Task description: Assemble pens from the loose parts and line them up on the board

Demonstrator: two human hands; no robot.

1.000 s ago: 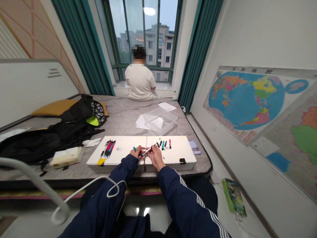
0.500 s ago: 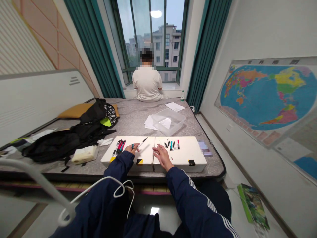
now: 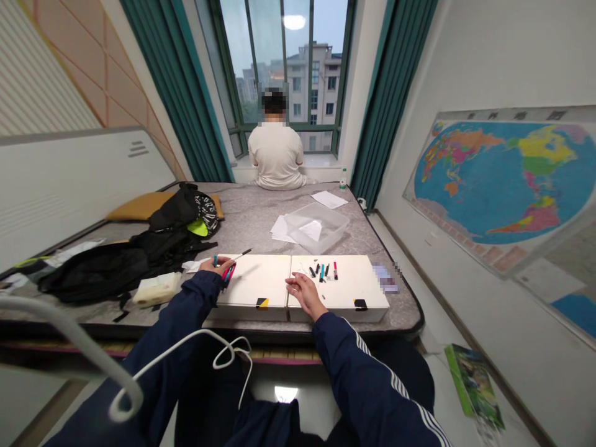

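My left hand (image 3: 217, 265) is closed on a slim pen (image 3: 243, 253) whose dark end points up and right. It hovers over the left part of a white box (image 3: 261, 285), above a row of red and black pens (image 3: 228, 276) that it partly hides. My right hand (image 3: 305, 290) is at the left side of a second white box (image 3: 358, 282), fingers loosely apart, nothing in them. Just beyond it lie several small dark pen parts (image 3: 317, 269), a teal one (image 3: 321, 273) and a red one (image 3: 335, 270).
Behind the boxes stand a clear plastic bin (image 3: 333, 230) and paper sheets (image 3: 281, 228). A tissue pack (image 3: 157, 290) and black backpack (image 3: 102, 267) lie left. A white cable (image 3: 195, 335) loops near my left sleeve. A person (image 3: 276, 152) sits by the window, facing away.
My left hand has moved left with the pen, from the middle of the left box to over the row of pens. My right hand has hardly moved.
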